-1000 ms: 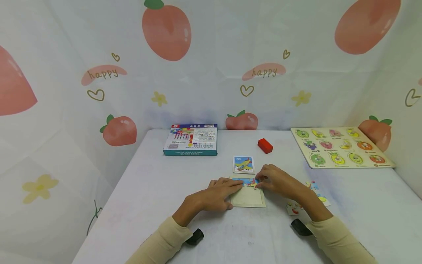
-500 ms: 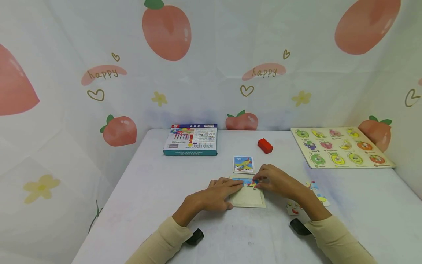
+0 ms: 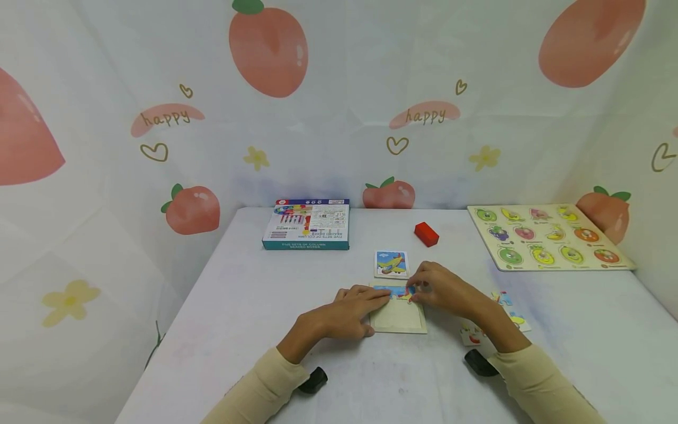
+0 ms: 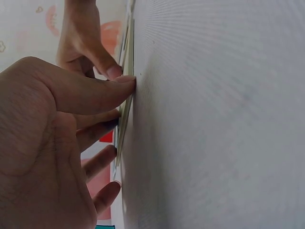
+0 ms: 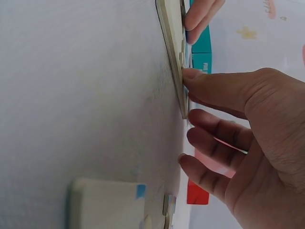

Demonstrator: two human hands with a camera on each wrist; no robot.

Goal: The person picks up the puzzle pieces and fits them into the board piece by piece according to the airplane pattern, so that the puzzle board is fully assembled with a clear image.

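A pale puzzle board (image 3: 397,319) lies mid-table, with a strip of blue picture pieces (image 3: 397,292) along its far edge. My left hand (image 3: 348,312) rests over the board's left side. Its fingers lie extended on the strip and its thumb touches the edge, as the left wrist view shows. My right hand (image 3: 442,290) pinches a small colourful puzzle piece (image 3: 409,298) at the strip's right end; its fingertips partly hide it. In the right wrist view, the right thumb (image 5: 212,88) is at the board's upper face. Just beyond the board lies an airplane picture card (image 3: 391,264).
Several loose puzzle pieces (image 3: 518,321) lie beside and partly under the right forearm, with another piece (image 3: 470,335) nearer. Farther back are a flat printed box (image 3: 307,227), a red block (image 3: 426,234) and a fruit puzzle board (image 3: 551,238). A patterned curtain (image 3: 339,118) encloses the table.
The right hand's fingertips have shifted slightly left over the strip's right end, and the right forearm has edged left a little. The left hand stays in place.
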